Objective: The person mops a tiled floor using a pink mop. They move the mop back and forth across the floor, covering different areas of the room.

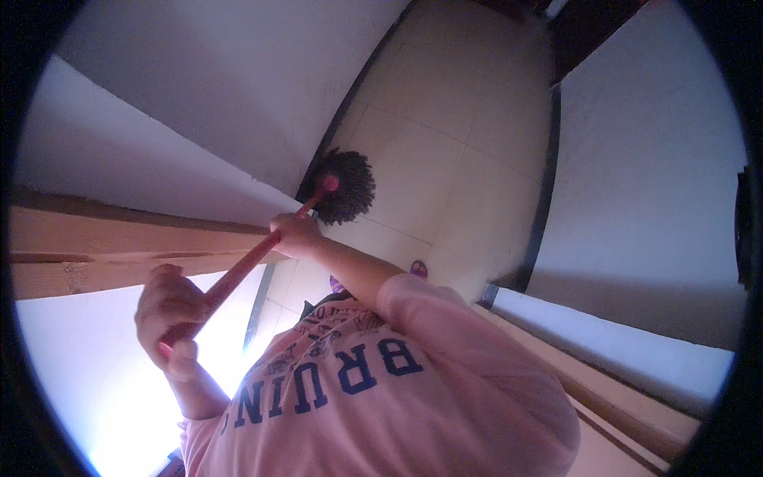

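Note:
A mop with a red handle (247,268) and a dark, shaggy string head (351,188) slants down and away from me. My left hand (170,316) grips the handle near its top end, the thumb along the end. Lower down, my right hand (298,234) is closed around the shaft, not far above the mop head, with my right arm reaching across my body. The mop head is on the tiled floor (417,161), against the dark skirting at the foot of the left wall.
On the left are a pale wall (238,77) and a wooden door frame (119,250) beside bright light. Another wall (644,197) with dark skirting runs along the right, with a second wooden frame (620,387) nearer me. My purple footwear (419,269) shows on the tiles.

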